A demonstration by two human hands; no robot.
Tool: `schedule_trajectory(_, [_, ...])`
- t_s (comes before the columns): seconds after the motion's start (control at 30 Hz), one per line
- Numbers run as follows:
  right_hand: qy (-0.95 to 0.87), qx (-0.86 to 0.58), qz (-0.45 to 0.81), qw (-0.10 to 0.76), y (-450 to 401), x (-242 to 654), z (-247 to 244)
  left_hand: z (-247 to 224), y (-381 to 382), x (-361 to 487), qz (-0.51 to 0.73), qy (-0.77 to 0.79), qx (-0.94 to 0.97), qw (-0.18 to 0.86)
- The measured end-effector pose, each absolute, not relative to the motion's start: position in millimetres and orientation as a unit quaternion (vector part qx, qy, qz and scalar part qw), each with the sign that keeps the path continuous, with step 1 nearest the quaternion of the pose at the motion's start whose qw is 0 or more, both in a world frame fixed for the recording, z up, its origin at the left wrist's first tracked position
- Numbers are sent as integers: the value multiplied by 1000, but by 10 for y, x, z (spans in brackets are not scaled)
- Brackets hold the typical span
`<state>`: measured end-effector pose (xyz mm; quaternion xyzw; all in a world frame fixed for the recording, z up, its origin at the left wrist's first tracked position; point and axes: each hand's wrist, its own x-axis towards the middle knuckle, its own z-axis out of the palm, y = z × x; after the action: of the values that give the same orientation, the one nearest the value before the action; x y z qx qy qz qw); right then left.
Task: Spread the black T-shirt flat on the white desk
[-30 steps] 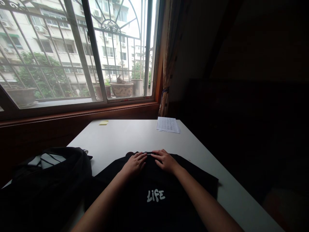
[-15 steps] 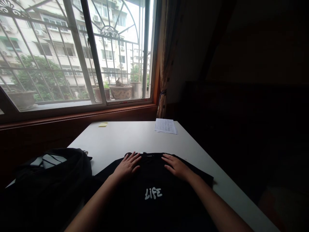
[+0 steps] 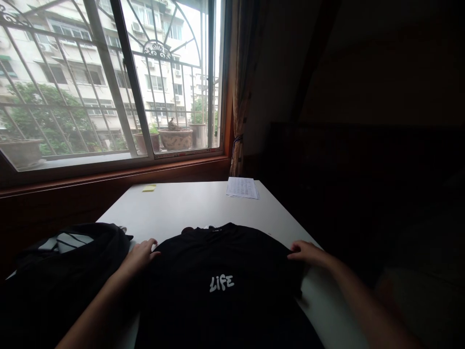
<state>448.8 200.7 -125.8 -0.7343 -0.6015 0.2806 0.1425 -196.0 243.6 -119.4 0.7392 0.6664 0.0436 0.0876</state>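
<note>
A black T-shirt with white "Life" lettering lies spread on the white table, its collar at the far side. My left hand pinches the shirt near its left shoulder. On the other side my right hand has its fingers closed on the right shoulder or sleeve edge. The fabric is drawn out between both hands, and the lower part of the shirt runs out of view at the bottom. Behind the collar a small round dark object shows in part.
At the left lies a heap of dark clothing with a white striped patch. Sheets of paper and a yellow sticky note rest on the far part of the table. A barred window and a tied curtain stand behind.
My hands have moved apart, from lying flat near the collar to gripping the shirt at its two shoulders. The shoulder edges now bend around the grip. The view has shifted slightly right.
</note>
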Motion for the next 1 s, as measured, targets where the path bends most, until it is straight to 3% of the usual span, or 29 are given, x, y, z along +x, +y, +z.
schedule_trajectory(0.2, [-569,-707,336,254,1942,4429,-1081,-1148,2455,-1818,38,661,745,79])
schedule_trajectory(0.43, [-554,-766,161,283,2171,4517,-1223,-962,2456,-1610,81,689,718,48])
schedule_trajectory(0.8, [-651,-723,-44,226,2126,4095,-1247,-1050,2500,-1277,138,603,780,-89])
schedule_trajectory(1.0, [-721,-682,36,115,1937,3553,-1432,-1393,2272,-1072,78,555,828,-18])
